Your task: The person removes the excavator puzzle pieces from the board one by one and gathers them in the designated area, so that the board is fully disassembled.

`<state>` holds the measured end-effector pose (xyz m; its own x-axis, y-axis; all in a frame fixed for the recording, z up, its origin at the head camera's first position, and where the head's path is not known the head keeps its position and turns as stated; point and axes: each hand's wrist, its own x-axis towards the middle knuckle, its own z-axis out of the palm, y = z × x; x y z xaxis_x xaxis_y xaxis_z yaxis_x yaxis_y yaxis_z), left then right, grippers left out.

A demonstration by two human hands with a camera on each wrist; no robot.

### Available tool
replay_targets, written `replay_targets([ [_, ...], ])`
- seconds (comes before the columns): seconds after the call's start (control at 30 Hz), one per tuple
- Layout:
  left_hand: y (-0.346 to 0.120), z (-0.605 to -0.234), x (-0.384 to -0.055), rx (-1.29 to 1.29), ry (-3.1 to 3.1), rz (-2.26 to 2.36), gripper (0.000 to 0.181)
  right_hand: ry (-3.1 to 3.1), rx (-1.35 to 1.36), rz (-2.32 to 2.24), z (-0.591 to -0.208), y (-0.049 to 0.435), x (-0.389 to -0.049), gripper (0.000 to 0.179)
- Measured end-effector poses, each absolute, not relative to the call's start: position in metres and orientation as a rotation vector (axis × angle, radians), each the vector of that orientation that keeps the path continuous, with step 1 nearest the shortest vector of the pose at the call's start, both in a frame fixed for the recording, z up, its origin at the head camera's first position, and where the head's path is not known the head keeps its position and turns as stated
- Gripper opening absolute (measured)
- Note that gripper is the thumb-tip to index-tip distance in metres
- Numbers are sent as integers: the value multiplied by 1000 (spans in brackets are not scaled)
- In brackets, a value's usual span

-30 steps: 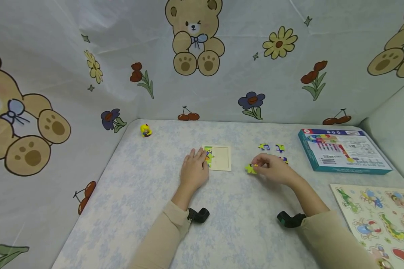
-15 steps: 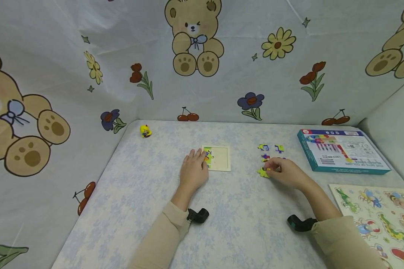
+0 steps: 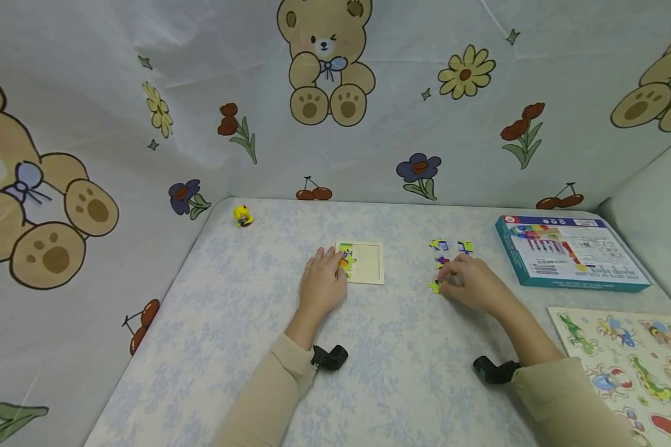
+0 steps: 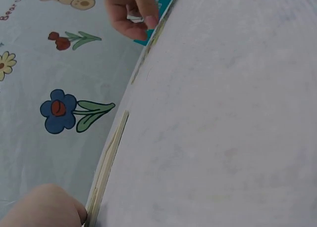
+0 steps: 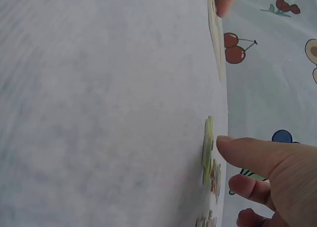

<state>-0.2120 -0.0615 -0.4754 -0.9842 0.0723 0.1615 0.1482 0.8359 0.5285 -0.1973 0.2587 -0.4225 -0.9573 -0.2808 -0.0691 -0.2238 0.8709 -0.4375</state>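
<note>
In the head view my left hand (image 3: 322, 279) lies with extended fingers over the left edge of a small wooden puzzle tray (image 3: 372, 264). Joined yellow-green jigsaw pieces (image 3: 347, 259) fill the tray's left part; my fingers hide some of them. To the right, my right hand (image 3: 475, 287) hovers with thumb and fingers apart. Just by its fingertips, a yellow-green jigsaw piece (image 3: 434, 287) lies on the table. The right wrist view shows that piece (image 5: 207, 150) flat on the surface, with the thumb (image 5: 242, 150) slightly above it and nothing pinched.
More loose jigsaw pieces (image 3: 438, 244) lie beyond my right hand. At the right are a teal-edged box (image 3: 576, 251) and a board with insect pictures (image 3: 620, 347). A small yellow figurine (image 3: 243, 216) stands at the far left corner.
My right hand has carried the yellow-green jigsaw piece rightward, set it on the table below the other loose pieces and let go. The left hand has stayed on the tray.
</note>
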Motion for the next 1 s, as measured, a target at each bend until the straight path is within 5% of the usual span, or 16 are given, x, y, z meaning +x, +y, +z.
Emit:
replay_targets([
  [0.67, -63, -476, -215, -145, -2827, -874, 34, 2801, -466, -853, -427, 123, -264, 23],
  [1.0, -64, -474, -213, -171, -2812, -856, 33, 2883, -453, -833, -440, 96, -274, 18],
])
